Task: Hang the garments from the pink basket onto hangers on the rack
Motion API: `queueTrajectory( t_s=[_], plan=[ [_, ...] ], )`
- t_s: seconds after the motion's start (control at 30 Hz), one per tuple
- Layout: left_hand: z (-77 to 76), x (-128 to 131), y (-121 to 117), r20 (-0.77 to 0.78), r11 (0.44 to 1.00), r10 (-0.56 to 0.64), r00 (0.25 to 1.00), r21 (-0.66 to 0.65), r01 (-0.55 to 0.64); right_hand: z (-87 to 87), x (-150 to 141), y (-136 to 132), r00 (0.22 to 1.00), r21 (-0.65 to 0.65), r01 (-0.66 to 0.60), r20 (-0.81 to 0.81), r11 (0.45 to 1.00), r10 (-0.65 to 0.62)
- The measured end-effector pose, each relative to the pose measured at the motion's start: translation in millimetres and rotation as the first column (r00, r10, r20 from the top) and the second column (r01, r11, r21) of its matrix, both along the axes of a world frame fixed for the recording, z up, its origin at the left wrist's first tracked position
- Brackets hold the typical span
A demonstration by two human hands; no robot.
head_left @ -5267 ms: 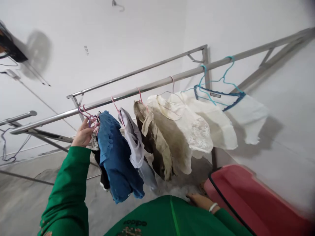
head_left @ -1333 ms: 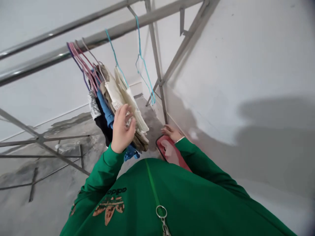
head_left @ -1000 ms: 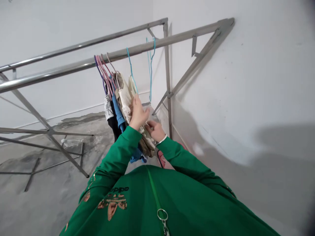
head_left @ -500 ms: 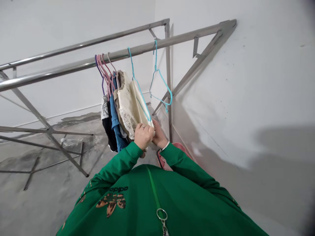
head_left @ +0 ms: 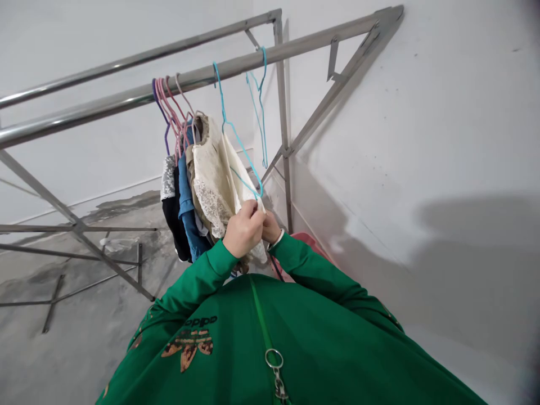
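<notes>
A cream-white garment hangs partly on a light-blue hanger hooked over the front rail. My left hand is closed on the garment's edge just under the hanger's lower corner. Close beside it, my right hand pinches the same cloth, its fingers partly hidden behind the left hand. Against the left side of this garment hangs a cream lace top on a pale pink hanger. A bare light-blue hanger hangs to the right on the rail.
The metal drying rack has two rails and crossed legs. Further left hang a blue garment and a black garment with white lace. A pink container stands on the floor by the right-hand wall.
The bare blue hanger has turned edge-on. My hands have drawn closer together on the white garment, and more of its cloth shows below them. The view has shifted slightly.
</notes>
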State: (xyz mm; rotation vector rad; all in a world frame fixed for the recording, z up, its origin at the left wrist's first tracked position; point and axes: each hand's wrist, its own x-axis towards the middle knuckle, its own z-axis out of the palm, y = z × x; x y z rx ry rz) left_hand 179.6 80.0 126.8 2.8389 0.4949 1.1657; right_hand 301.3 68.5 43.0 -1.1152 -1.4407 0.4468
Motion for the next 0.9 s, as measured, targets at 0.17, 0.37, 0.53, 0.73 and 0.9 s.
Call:
queueTrajectory(
  t_s=[0.17,0.37,0.53,0.73,0.9],
  plan=[
    [15.4,-7,2,0.262,0.914,-0.079,0.962,-0.366,0.174,-5.5,-3,4,1.000,0.102,0.015,-0.016,0.995,-0.013],
    [26.6,-7,2,0.492,0.517,0.047,0.870,-0.757,0.400,1.0,-9,4,0.998,0.068,0.041,0.042,0.997,-0.044],
    [20.5,-11,2,0.320,0.906,0.151,0.935,-0.423,-0.002,6.7,-15,-6,0.998,0.117,0.021,0.061,0.993,-0.029],
    [9.6,-16,-1,0.166,0.938,0.174,0.971,0.271,-0.215,11.3,-18,-20,0.990,0.198,0.099,0.082,0.975,-0.117],
    [16.9,-17,1,0.258,0.901,0.106,0.960,0.385,-0.203,16.0,-16,-23,0.986,0.231,0.107,0.101,0.967,-0.134]
  ],
)
